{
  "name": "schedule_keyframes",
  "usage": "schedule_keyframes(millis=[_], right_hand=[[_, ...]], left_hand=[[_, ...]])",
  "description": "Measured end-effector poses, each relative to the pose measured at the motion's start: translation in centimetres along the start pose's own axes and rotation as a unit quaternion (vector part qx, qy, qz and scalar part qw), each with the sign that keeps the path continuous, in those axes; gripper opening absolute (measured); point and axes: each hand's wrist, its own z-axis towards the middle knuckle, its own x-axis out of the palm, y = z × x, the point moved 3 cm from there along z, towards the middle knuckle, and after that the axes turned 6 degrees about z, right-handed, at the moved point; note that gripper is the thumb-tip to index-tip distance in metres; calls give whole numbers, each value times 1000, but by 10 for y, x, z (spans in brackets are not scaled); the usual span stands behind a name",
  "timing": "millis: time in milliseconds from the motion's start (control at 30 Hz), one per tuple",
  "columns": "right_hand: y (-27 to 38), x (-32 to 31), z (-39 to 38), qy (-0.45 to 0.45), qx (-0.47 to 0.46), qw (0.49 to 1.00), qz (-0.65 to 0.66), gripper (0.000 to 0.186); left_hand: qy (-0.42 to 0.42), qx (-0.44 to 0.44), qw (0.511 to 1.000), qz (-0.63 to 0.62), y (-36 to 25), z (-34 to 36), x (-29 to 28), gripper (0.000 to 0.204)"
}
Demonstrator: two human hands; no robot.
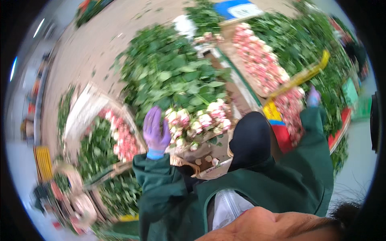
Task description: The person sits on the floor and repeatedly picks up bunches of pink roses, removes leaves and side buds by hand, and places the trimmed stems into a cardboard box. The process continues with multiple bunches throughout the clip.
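My left hand (155, 130), in a purple glove, is raised with its fingers stretched out and holds nothing, just left of a cluster of pink-white roses (180, 120) with long leafy stems (169, 72). Far to the right, my right hand (313, 96), also gloved, is among dark foliage (327, 120), near a yellow curved bar (299, 76); its fingers are blurred and I cannot make out whether they hold anything. Under that bar runs a long row of pink roses (257, 56), beside a red, yellow and blue panel (275, 124).
More rose bunches (124, 140) rest in a pale wrapper (82, 104) at left, above further greenery (120, 195). A yellow slatted crate (43, 162) and rolls of material (82, 205) are farther left. A blue-and-white sheet (233, 10) sits at the top. Leaves litter the floor (92, 48).
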Motion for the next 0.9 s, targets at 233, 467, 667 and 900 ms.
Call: schedule_keyframes(millis=[233, 467, 667, 900], right_hand=[[93, 114, -370, 513, -409, 753, 53, 34], [82, 333, -598, 440, -691, 457, -345, 41], [32, 420, -630, 343, -644, 346, -590, 50], [128, 358, -609, 365, -620, 524, -456, 63]], left_hand=[[-248, -304, 884, -254, 57, -3, 3, 29], [-339, -346, 821, -302, 70, -2, -24, 28], [-329, -372, 803, -330, 75, -2, -43, 29], [-353, -336, 790, -372, 71, 6, -49, 29]])
